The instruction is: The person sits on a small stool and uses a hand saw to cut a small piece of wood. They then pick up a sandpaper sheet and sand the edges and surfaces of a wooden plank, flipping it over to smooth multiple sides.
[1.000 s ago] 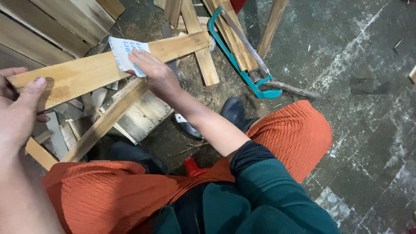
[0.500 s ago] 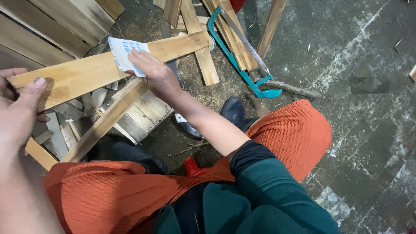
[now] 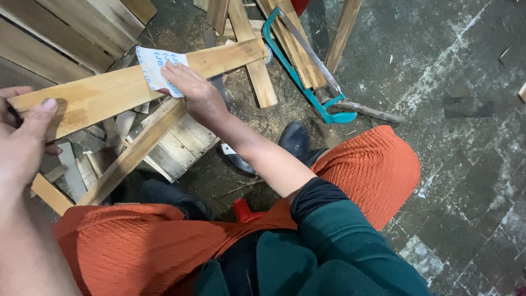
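A long pale wooden plank runs from the left edge up to the middle, resting across other wood. My left hand grips its near end at the left, thumb on top. My right hand presses a white sheet of sandpaper, printed side up, flat onto the plank's top face near its middle. Below my arms are my knees in orange trousers.
A second slat leans under the plank over a small pallet piece. A teal-framed hand saw lies on loose boards at the top centre. Stacked boards fill the top left. Dark boots stand on dusty concrete floor.
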